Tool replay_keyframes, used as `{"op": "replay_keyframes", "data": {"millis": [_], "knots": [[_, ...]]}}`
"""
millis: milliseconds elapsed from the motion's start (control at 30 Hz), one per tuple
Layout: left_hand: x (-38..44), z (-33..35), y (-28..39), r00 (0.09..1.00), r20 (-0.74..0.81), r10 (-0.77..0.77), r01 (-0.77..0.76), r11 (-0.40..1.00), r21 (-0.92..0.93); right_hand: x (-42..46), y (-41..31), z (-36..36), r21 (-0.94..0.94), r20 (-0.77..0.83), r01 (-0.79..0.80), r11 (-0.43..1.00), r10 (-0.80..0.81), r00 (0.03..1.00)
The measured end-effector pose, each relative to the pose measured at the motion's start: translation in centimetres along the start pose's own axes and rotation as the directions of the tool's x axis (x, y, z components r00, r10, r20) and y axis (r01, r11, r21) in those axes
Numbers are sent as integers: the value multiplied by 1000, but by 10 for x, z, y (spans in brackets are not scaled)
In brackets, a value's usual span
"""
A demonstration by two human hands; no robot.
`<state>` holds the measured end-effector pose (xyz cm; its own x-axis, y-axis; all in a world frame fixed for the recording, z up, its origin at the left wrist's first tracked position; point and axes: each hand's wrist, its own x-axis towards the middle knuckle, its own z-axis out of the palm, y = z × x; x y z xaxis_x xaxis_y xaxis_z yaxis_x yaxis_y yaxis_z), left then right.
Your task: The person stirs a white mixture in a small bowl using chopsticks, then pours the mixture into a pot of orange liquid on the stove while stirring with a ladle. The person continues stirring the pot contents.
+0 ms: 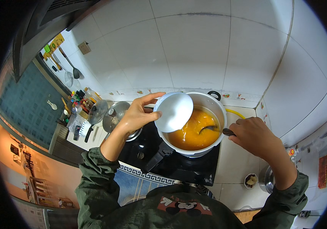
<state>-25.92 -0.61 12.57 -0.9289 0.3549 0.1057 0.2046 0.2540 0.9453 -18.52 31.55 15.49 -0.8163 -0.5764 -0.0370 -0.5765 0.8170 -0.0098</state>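
Note:
My left hand (140,113) grips the rim of a white bowl (173,112) tilted over a silver pot (222,114). A thin clear stream falls from the bowl's lower edge into the orange-yellow liquid (193,141). The fingers of my right hand (248,134) are closed on the dark handle of a metal spoon or ladle (208,128), whose head dips into the liquid near the pot's right side. Standing on the black glass hob (186,170), the pot has a long black handle (159,157) pointing towards me.
A lidded pan (117,114) sits on the hob's left side. Further left are another glass lid (98,111), bottles (87,100) and a white slotted utensil (85,128). At right, a small dish of food pieces (250,181) stands beside a metal pot (266,179). A yellow hose (235,112) runs behind.

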Motion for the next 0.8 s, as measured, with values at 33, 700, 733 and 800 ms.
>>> {"op": "replay_keyframes", "data": {"millis": [33, 700, 733, 800], "knots": [[0, 0, 1, 1000, -1, -8, 8, 1000, -8, 0, -2, -5, 11, 20, 1, 1000, -1, 1000], [-3, 2, 3, 1000, 5, 8, -8, 1000, -21, 36, 15, 55, 53, -295, 39, 998, -22, 955], [-3, 3, 4, 1000, 6, 7, -7, 1000, -24, 32, 15, 50, 26, -259, 9, 1000, -2, 966], [-2, 3, 2, 1000, 8, 12, -12, 1000, -12, 22, 13, 39, -14, -199, -31, 999, 27, 980]]}}
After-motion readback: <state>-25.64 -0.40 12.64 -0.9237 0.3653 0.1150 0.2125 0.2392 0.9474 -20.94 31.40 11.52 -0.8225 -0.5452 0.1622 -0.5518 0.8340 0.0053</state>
